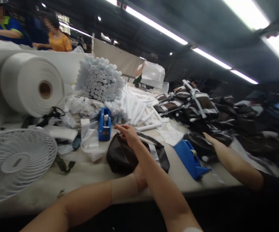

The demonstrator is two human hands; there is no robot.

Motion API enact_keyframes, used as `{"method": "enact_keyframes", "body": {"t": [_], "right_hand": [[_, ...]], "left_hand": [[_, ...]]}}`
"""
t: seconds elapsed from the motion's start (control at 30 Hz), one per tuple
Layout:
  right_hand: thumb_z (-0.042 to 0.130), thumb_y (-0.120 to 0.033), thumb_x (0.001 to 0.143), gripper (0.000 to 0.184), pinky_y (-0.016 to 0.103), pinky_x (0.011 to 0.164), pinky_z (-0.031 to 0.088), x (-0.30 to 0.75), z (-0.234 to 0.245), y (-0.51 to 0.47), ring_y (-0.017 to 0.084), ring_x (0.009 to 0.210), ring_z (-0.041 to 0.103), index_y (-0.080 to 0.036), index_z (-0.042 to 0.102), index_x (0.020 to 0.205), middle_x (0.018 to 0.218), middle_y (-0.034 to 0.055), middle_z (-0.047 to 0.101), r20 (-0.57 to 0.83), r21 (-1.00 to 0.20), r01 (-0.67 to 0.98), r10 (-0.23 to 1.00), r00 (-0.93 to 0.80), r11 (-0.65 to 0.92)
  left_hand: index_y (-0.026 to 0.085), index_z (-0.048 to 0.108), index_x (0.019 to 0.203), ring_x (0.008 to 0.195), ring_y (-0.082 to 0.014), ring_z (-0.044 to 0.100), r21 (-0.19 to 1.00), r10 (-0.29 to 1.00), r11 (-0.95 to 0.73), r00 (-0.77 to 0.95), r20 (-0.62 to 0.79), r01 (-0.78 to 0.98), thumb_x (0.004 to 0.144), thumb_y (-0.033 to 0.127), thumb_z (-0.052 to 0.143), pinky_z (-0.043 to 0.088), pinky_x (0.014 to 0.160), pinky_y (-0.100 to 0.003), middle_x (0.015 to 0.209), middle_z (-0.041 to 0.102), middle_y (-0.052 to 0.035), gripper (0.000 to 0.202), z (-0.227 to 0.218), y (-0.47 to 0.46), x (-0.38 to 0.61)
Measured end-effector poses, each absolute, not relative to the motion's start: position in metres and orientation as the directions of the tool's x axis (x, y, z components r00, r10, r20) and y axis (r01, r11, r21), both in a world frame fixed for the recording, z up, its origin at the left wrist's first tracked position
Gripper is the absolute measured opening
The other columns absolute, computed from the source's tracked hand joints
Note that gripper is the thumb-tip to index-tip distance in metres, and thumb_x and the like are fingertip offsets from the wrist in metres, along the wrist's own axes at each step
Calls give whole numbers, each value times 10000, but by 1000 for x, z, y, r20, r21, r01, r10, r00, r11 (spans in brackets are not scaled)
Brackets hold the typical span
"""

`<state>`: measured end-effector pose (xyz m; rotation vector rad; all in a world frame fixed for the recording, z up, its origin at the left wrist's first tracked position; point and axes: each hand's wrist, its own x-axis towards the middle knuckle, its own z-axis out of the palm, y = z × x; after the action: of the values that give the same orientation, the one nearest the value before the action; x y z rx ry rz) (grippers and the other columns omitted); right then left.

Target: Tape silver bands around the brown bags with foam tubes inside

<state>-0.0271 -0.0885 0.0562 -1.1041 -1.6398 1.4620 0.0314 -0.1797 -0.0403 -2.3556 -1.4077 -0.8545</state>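
Note:
A dark brown bag (121, 156) lies on the pale table (86, 175) in front of me. My right hand (129, 133) reaches across it, fingers bent and pinched on the bag's far upper edge. My left hand (139, 180), a beige band on its wrist, rests against the bag's near side; my right forearm covers its fingers. A white strap runs along the bag's right side. An upright blue tape dispenser (104, 124) stands just left of my right hand.
A second blue dispenser (190, 158) lies to the right, beside a co-worker's forearm (231, 161) reaching into a pile of dark bags (226, 116). White foam tubes (139, 109), a stacked tube bundle (100, 80), a foam roll (30, 83) and a white fan (15, 161) crowd the left.

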Motion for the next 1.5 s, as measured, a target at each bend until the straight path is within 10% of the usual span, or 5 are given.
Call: {"method": "enact_keyframes", "body": {"t": [0.1, 0.27, 0.47, 1.5], "right_hand": [[720, -456, 714, 379, 190, 549, 337, 50, 81, -88, 77, 648, 451, -180, 729, 974, 779, -14, 591, 29, -998, 37, 945, -326, 43], [844, -332, 564, 392, 187, 527, 302, 168, 71, -97, 70, 663, 470, -161, 747, 903, 848, 11, 647, -41, -999, 5, 976, -212, -41], [865, -392, 555, 461, 201, 457, 179, 203, 24, -111, 35, 505, 312, -119, 741, 905, 634, -20, 545, -283, -955, 158, 932, -226, -251], [713, -300, 728, 247, 175, 369, 70, 210, 19, -138, 20, 381, 183, -83, 674, 841, 440, -118, 282, -495, -868, 179, 836, -235, -463]], "left_hand": [[115, 721, 1046, 1096, -248, 623, 192, 639, -635, 369, 675, 748, 830, 90, 411, 501, 842, -420, 1112, 707, -144, 379, -47, -177, 34], [111, 557, 1294, 1291, -256, 489, 45, 674, -645, 540, 503, 763, 934, 115, 404, 387, 1038, -480, 1337, 591, -145, 391, -52, -178, 30], [133, 530, 1311, 1310, -239, 456, -34, 669, -624, 556, 494, 781, 950, 146, 425, 354, 1041, -455, 1357, 578, -106, 376, -54, -179, 29], [122, 517, 1325, 1299, -246, 461, 12, 665, -631, 533, 523, 776, 938, 110, 403, 351, 1016, -443, 1373, 571, -110, 404, -56, -180, 29]]}}
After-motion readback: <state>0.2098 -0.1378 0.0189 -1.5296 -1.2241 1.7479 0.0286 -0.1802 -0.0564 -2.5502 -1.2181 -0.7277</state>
